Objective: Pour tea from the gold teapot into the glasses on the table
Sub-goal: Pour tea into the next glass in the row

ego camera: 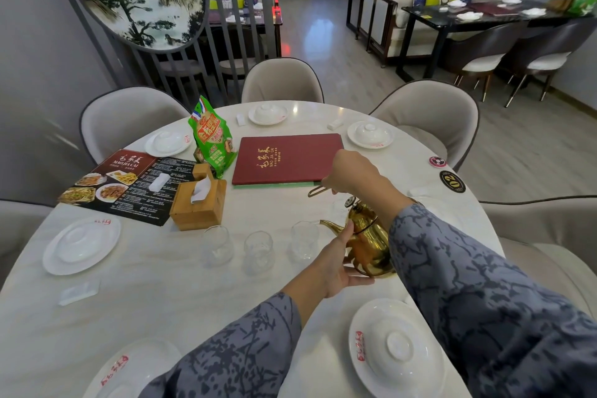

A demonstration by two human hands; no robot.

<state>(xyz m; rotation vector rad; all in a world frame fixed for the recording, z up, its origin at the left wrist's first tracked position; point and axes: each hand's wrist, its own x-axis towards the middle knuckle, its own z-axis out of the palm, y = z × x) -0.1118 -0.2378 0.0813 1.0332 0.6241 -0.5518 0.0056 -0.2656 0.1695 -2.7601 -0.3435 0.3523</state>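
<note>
Teapot (368, 241), gold and shiny, tipped toward the row of glasses on the round white table (161, 294). Spout tip right at the rim of the nearest glass (303, 241). Middle glass (259, 250) and far glass (217, 244) just beside it, in a line to the left, all three looking empty, though hard to be sure through clear glass. Another glass (339, 208), faint, behind the pot.

Right hand (350, 173) up high, fingers curled and pinched on the thin wire handle (318, 191). Left hand (336, 260) low, fingers spread flat against the pot's round side and bottom, holding it steady. Both sleeves grey with dark marks.

Step in hand, most likely: start of the first pour, no tea showing in any glass yet.

Next move: more tilt, slow and small, spout kept over the rim, lid knob (350, 201) watched in case of a slip. Then on to the middle glass. Wooden tissue box (198, 203) and red menu (287, 158) near, but out of the way.
</note>
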